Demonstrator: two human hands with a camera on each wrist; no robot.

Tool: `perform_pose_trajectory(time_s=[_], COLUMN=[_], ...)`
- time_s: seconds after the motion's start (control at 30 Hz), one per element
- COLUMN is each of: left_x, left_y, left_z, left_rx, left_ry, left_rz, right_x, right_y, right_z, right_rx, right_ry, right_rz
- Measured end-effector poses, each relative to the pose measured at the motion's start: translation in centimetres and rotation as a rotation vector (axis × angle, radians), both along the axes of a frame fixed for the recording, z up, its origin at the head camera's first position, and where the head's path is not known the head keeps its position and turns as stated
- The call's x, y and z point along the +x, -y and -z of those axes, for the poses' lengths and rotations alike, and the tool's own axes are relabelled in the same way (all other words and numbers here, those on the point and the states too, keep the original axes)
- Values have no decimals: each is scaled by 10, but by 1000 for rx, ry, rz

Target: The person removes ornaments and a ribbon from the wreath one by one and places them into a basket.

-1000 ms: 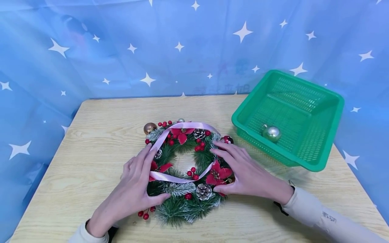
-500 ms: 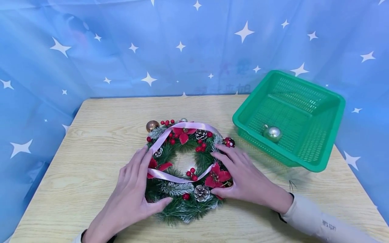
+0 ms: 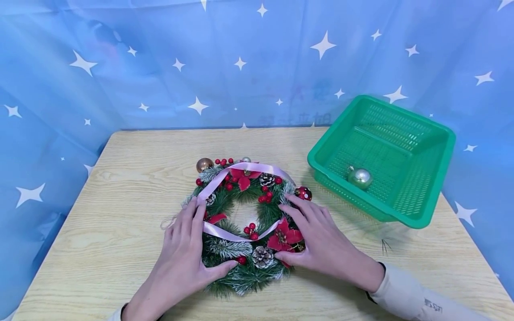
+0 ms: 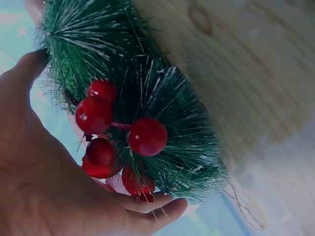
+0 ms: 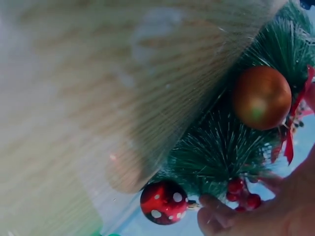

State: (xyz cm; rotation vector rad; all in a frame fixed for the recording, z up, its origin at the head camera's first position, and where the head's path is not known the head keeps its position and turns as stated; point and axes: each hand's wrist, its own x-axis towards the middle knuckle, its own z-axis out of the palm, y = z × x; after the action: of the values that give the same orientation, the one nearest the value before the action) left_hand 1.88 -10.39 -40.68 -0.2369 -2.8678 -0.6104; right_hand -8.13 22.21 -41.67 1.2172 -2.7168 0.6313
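A green wreath (image 3: 250,278) with red flowers, berries and pine cones lies on the table, a pale pink ribbon (image 3: 226,234) looped over it. On its left side rests my left hand (image 3: 182,256), thumb spread from the long fingers. My right hand (image 3: 321,238) touches the right side beside a red flower (image 3: 284,236), fingers spread and slightly bent. In the left wrist view, thumb and fingers of the left hand (image 4: 54,182) lie around the wreath's edge by red berries (image 4: 147,136). The right wrist view shows fingertips of the right hand (image 5: 266,211) near a dotted red ball (image 5: 164,202).
A green basket (image 3: 439,178) stands at the right with a silver-green ball (image 3: 360,178) in it. A few thin dark sprigs (image 3: 385,246) lie on the table (image 3: 100,196) below the basket. Behind hangs a blue curtain (image 3: 144,58) with white stars.
The wreath has turned slightly clockwise: its top has moved right and its lower pine cone left. Both hands stay at it; the left thumb has moved right, the right hand slightly down.
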Motion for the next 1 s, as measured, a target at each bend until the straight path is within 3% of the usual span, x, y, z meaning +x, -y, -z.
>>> perform_pose_trajectory(time_s=[0.27,0.57,0.8,1.0], left_x=[-3,-11,-15,-15], left_y=[2,10,15,15], left_z=[5,7,7,6], left_rx=[-18,13,31,36], left_ry=[-31,22,13,21], left_rz=[35,95,127,111], right_x=[-2,-4,2,10], right_y=[-10,-28,-37,-40], right_z=[-5,-9,-8,-5], right_rx=[-30,-81,-102,-106], right_ry=[60,53,63,61], right_rz=[-27,4,30,65])
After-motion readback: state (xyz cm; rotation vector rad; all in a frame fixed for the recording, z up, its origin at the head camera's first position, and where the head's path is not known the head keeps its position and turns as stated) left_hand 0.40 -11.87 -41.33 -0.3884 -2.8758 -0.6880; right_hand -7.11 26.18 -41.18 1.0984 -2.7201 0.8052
